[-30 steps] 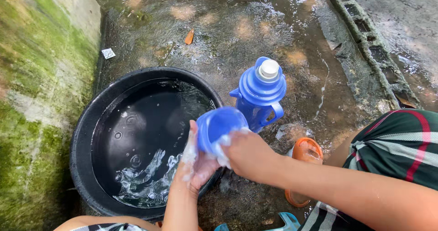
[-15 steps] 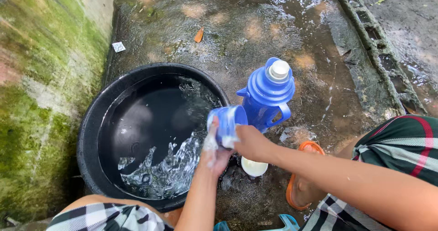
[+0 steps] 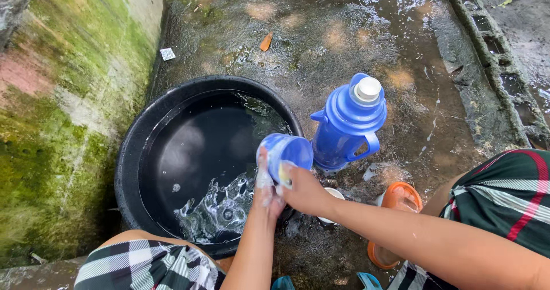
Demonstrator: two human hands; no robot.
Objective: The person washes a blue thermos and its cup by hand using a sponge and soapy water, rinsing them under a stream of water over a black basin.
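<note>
Black tub (image 3: 134, 152) w/ water, blue flask (image 3: 348, 124) beside it, orange sandal (image 3: 395, 201), mossy wall (image 3: 51, 112) at left.

Blue cup (image 3: 286, 154) turned from mouth-down to mouth tilted up and away. Both hands have drawn nearer the body, over the black basin (image 3: 129, 170) rim. Splash in the water has shrunk. White round lid (image 3: 331, 194) on the ground now half hidden by right hand (image 3: 303, 190).
</note>
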